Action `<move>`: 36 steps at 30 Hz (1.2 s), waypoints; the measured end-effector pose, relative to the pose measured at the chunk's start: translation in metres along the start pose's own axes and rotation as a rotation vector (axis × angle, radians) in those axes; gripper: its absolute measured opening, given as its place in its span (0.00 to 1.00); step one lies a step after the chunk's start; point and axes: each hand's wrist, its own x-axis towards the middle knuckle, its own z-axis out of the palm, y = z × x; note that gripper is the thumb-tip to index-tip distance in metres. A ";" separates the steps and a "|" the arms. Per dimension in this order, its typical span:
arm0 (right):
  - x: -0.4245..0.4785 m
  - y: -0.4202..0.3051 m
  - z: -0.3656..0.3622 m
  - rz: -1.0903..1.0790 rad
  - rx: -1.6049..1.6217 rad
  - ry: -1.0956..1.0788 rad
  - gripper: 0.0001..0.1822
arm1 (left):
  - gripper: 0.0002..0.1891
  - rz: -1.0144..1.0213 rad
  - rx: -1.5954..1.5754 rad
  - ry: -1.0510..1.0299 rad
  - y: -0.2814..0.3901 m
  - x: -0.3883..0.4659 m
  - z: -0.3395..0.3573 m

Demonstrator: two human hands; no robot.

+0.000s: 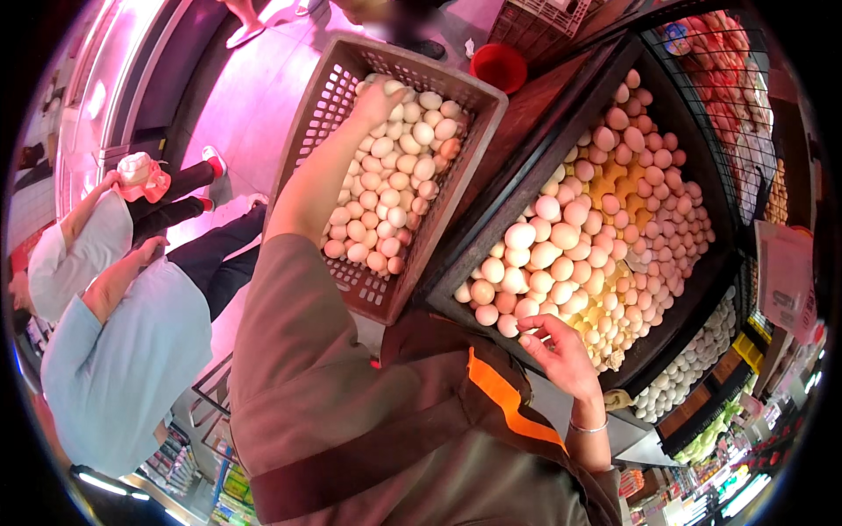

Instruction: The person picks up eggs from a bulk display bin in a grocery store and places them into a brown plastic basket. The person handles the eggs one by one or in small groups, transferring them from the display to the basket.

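Observation:
My left hand (378, 102) reaches into the far end of a brown plastic crate (401, 306) with perforated walls. Its fingers bend down among pale eggs (381, 191); whether they hold one is hidden. Right of the crate stands a dark-framed display bin (704, 296), heaped with pinkish and cream eggs (566, 237). Parts of yellow egg trays (618, 187) show between those eggs. My right hand (559, 352), with a bracelet at the wrist, is at the bin's near corner. Its thumb and fingers are apart beside the nearest eggs, with nothing seen between them.
Two people stand to the left, one in a light blue top (131, 355), the other holding a pink-and-white hat (141, 176). A red plastic container (498, 68) lies beyond the crate. Black wire mesh (717, 85) borders the bin's far side. Whitish eggs (691, 358) fill another bin.

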 end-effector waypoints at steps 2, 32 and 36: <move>0.002 -0.004 -0.001 0.003 -0.002 -0.011 0.14 | 0.31 -0.219 -0.018 0.000 -0.005 0.007 0.003; 0.005 -0.003 -0.001 -0.032 0.018 0.032 0.15 | 0.28 -0.284 0.353 -0.234 0.036 0.009 0.022; 0.004 -0.001 -0.001 -0.038 0.004 0.033 0.15 | 0.29 -0.120 0.348 -0.197 0.020 -0.005 0.026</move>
